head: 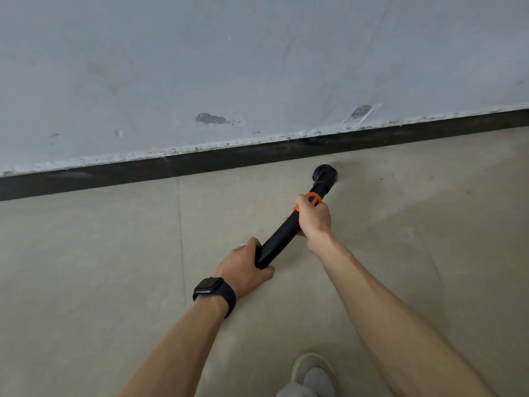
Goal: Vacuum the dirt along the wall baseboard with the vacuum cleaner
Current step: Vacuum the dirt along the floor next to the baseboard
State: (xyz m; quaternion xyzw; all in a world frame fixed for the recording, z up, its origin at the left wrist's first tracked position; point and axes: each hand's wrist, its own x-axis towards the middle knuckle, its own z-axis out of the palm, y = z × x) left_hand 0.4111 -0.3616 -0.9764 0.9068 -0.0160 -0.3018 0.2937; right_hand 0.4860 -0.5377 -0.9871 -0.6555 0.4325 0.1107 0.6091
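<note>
A black vacuum tube (pixel 282 236) with an orange collar (pixel 312 198) slants from lower left to upper right. Its round black nozzle (pixel 325 173) sits on the beige floor just in front of the dark baseboard (pixel 200 164). My left hand (pixel 246 265), with a black watch on the wrist, grips the tube's near end. My right hand (pixel 313 219) grips the tube right behind the orange collar. A few dark specks of dirt (pixel 393 176) lie on the floor to the right of the nozzle.
A pale grey wall (pixel 229 67) with chipped paint rises above the baseboard. The tiled floor (pixel 86 267) has a grout line left of my hands. My shoe (pixel 313 373) shows at the bottom edge.
</note>
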